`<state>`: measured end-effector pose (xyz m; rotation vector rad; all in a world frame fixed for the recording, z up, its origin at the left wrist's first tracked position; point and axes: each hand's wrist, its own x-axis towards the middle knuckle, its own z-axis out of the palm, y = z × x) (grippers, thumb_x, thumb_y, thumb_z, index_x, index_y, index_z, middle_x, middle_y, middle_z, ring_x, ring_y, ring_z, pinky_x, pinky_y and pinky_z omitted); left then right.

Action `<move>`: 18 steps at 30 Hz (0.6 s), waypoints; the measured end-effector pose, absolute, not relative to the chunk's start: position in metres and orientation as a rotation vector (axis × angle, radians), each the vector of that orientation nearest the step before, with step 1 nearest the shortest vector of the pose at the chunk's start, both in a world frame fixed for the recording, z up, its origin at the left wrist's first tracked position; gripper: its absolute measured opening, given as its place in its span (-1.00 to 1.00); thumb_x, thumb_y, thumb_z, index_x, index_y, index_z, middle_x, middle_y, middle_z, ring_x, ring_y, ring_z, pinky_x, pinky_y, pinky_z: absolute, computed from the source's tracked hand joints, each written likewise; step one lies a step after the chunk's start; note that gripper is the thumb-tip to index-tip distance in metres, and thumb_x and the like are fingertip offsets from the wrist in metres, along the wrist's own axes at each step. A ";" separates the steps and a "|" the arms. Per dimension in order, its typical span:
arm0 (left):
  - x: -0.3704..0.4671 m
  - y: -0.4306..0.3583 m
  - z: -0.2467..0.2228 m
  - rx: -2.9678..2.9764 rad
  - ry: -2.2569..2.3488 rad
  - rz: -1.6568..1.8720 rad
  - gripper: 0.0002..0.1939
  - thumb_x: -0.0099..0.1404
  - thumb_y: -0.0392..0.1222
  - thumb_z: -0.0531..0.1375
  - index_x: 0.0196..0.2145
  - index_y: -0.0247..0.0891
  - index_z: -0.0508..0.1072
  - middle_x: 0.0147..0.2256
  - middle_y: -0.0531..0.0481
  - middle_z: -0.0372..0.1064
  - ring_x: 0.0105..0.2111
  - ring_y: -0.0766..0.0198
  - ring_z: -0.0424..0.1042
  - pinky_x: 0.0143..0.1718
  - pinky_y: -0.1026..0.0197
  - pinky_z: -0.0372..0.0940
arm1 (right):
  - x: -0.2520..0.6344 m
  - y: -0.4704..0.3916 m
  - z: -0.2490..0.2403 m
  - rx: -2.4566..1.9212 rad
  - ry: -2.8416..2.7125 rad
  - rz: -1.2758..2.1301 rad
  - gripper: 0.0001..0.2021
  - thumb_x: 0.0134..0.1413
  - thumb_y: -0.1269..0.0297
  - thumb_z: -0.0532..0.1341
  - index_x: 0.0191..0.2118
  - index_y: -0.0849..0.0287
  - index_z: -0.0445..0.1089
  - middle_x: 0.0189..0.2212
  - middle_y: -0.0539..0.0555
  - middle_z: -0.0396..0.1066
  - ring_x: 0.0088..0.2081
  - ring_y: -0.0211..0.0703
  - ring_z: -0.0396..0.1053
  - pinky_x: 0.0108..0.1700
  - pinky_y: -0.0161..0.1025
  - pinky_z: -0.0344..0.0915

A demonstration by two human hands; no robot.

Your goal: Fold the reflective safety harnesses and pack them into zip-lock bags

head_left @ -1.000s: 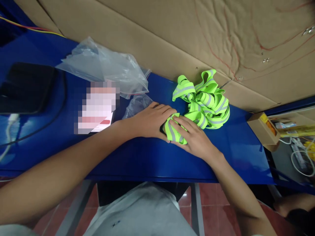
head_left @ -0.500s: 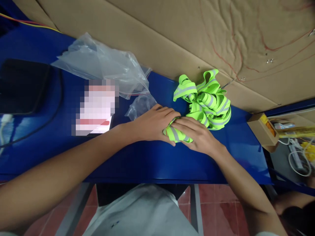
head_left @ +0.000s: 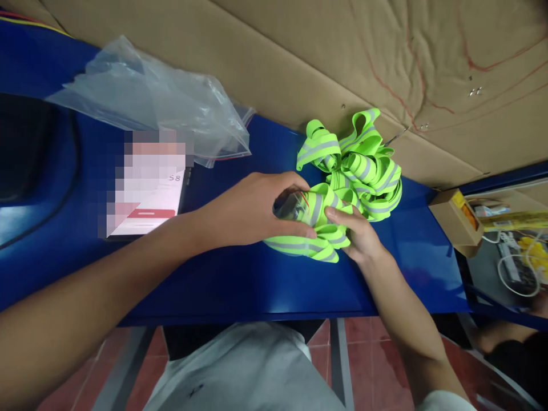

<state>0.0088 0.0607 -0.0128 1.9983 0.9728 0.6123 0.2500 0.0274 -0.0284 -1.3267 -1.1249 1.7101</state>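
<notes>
A folded bundle of neon-green reflective strap (head_left: 315, 211) with a grey stripe is between my two hands, above the blue table (head_left: 274, 285). My left hand (head_left: 250, 206) curls around its left end, thumb along the near side. Clear plastic (head_left: 291, 206), seemingly a small bag, shows inside the curve of that hand; how far it covers the strap I cannot tell. My right hand (head_left: 363, 231) grips the right end, with its thumb on top and most fingers hidden beneath. Just behind lies a loose heap of the same strap (head_left: 372, 177).
Clear zip bags (head_left: 171, 108) lie at the back left. In front of them rests a lit phone or tablet (head_left: 162, 197), partly pixelated. A black object (head_left: 21, 148) sits far left. Brown covering (head_left: 274, 63) rises behind; a small cardboard box (head_left: 454, 220) is at the right.
My hands have spread apart from their closed, overlapping position, so more strap now shows between them. The small clear plastic that lay beside my left hand is now within it.
</notes>
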 end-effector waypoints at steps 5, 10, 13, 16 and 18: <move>0.013 0.057 -0.017 1.964 0.972 0.561 -0.38 0.39 0.30 0.19 0.21 -0.14 0.40 -0.37 0.10 0.51 -0.39 0.20 0.49 -0.35 0.21 0.21 | 0.246 0.024 -0.035 -1.309 -1.118 1.693 -0.32 0.03 -0.15 0.45 0.20 0.08 0.41 0.04 0.15 0.58 0.01 0.06 0.58 0.04 -0.06 0.55; 0.016 0.059 -0.032 1.887 0.944 0.545 -0.42 0.42 0.22 0.20 0.26 -0.10 0.32 -0.22 0.09 0.57 -0.31 0.22 0.54 -0.29 0.25 0.26 | 0.250 0.019 -0.033 -1.049 -1.503 1.829 0.02 -0.20 -0.11 0.58 0.38 -0.02 0.21 0.31 0.17 0.35 0.18 0.07 0.48 0.14 -0.06 0.51; 0.015 0.062 -0.033 1.810 0.942 0.558 -0.42 0.44 0.24 0.16 0.27 -0.07 0.30 -0.27 0.10 0.57 -0.34 0.23 0.53 -0.34 0.25 0.27 | 0.251 0.017 -0.030 -1.179 -1.627 1.639 -0.13 -0.14 0.12 0.59 0.31 0.00 0.29 0.19 0.10 0.47 0.05 -0.02 0.55 0.02 -0.12 0.56; 0.010 0.063 -0.029 1.789 0.900 0.500 -0.32 0.42 0.30 0.14 0.35 -0.06 0.21 -0.13 0.00 0.59 -0.20 0.14 0.58 -0.26 0.20 0.36 | 0.252 0.019 -0.029 -1.302 -1.546 1.547 -0.36 -0.03 0.15 0.54 0.19 0.06 0.44 -0.01 0.05 0.59 -0.03 -0.03 0.58 0.05 -0.08 0.54; 0.006 0.059 -0.024 1.951 0.891 0.437 -0.04 0.25 0.41 0.27 0.44 -0.02 0.08 0.16 -0.14 0.48 0.03 -0.05 0.55 -0.09 0.08 0.42 | 0.252 0.021 -0.029 -1.303 -1.444 1.572 -0.44 0.00 0.12 0.52 0.13 0.09 0.48 -0.03 0.07 0.60 -0.02 0.02 0.59 0.08 -0.02 0.54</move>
